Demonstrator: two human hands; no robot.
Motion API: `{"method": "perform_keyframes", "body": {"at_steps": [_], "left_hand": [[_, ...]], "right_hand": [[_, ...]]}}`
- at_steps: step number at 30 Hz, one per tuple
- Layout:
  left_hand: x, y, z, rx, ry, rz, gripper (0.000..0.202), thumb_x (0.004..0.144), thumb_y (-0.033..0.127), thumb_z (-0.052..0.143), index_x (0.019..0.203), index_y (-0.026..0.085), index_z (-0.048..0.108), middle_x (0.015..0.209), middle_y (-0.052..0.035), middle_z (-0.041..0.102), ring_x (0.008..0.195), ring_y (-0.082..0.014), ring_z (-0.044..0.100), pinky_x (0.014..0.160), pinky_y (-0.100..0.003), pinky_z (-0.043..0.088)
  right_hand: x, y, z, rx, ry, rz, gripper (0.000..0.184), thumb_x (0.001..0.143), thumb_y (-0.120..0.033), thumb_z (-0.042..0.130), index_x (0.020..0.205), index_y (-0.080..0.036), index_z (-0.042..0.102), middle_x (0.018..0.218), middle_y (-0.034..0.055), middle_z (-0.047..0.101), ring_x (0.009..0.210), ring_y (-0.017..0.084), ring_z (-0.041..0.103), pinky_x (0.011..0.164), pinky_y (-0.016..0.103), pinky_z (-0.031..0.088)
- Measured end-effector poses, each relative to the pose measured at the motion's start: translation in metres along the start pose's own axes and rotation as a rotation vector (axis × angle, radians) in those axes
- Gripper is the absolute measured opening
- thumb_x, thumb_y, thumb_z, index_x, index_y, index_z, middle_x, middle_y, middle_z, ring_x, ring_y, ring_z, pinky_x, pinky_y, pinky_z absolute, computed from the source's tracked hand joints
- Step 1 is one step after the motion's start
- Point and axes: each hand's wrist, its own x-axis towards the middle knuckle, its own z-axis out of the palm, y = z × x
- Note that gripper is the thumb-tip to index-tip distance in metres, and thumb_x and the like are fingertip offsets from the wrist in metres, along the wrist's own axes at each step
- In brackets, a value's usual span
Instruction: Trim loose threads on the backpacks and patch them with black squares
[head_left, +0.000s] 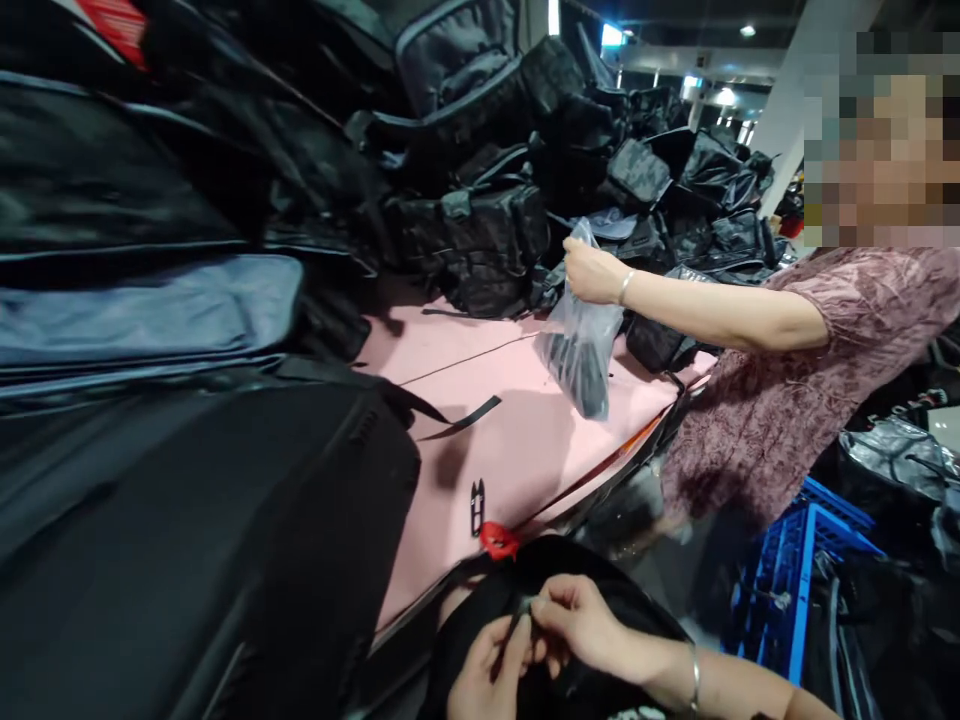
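Note:
Low in the view, over my dark-clothed lap, my left hand [493, 665] and my right hand [581, 622] meet fingertip to fingertip. Both are closed in a pinch around something small and dark, too hidden by the fingers to name. A band circles my right wrist. Just beyond my hands, at the table's near edge, lies a red tie or cord [499, 540]. Beside it, thread snips [477, 508] rest on the pink table surface [540, 460], blades pointing away from me.
A large black bag [225, 520] fills the left side. Black backpacks [472, 245] are piled behind. At right, a co-worker's hand [592, 270] holds up a clear plastic bag [577, 365] with dark contents. A blue crate [802, 580] stands lower right. A black strap [472, 415] crosses the table.

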Motion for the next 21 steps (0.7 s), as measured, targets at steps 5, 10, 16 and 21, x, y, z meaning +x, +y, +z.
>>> {"method": "perform_keyframes", "body": {"at_steps": [5, 10, 16, 21], "left_hand": [[0.000, -0.006, -0.001, -0.005, 0.088, 0.022, 0.054, 0.054, 0.063, 0.066, 0.077, 0.014, 0.064, 0.064, -0.0041, 0.064, 0.059, -0.0185, 0.057, 0.056, -0.027, 0.046], [0.000, -0.010, -0.002, 0.117, 0.040, 0.062, 0.047, 0.063, 0.063, 0.057, 0.067, 0.016, 0.062, 0.050, 0.0014, 0.052, 0.049, -0.0139, 0.048, 0.050, -0.024, 0.040], [-0.001, -0.012, 0.000, 0.165, -0.027, 0.044, 0.046, 0.068, 0.062, 0.051, 0.056, 0.018, 0.054, 0.044, 0.0039, 0.043, 0.046, -0.0121, 0.042, 0.047, -0.023, 0.033], [-0.001, -0.015, 0.005, 0.119, -0.044, -0.005, 0.049, 0.067, 0.066, 0.048, 0.053, 0.019, 0.048, 0.045, 0.0043, 0.041, 0.047, -0.0121, 0.042, 0.048, -0.023, 0.033]], "right_hand": [[-0.003, 0.004, -0.004, -0.138, -0.084, 0.010, 0.053, 0.074, -0.066, 0.044, 0.069, -0.013, 0.047, 0.055, -0.0001, 0.055, 0.036, 0.006, 0.049, 0.034, 0.014, 0.031], [-0.007, 0.005, -0.004, -0.181, -0.016, -0.031, 0.038, 0.075, -0.051, 0.055, 0.083, -0.014, 0.052, 0.061, -0.0025, 0.053, 0.046, 0.008, 0.053, 0.044, 0.019, 0.041], [-0.011, -0.001, -0.008, -0.164, -0.017, -0.060, 0.033, 0.070, -0.030, 0.061, 0.099, -0.015, 0.057, 0.063, -0.0035, 0.053, 0.046, 0.008, 0.052, 0.046, 0.020, 0.042], [-0.007, 0.010, -0.013, -0.106, 0.012, -0.042, 0.036, 0.065, -0.035, 0.067, 0.092, -0.014, 0.055, 0.060, -0.0043, 0.053, 0.043, 0.008, 0.051, 0.043, 0.021, 0.041]]}}
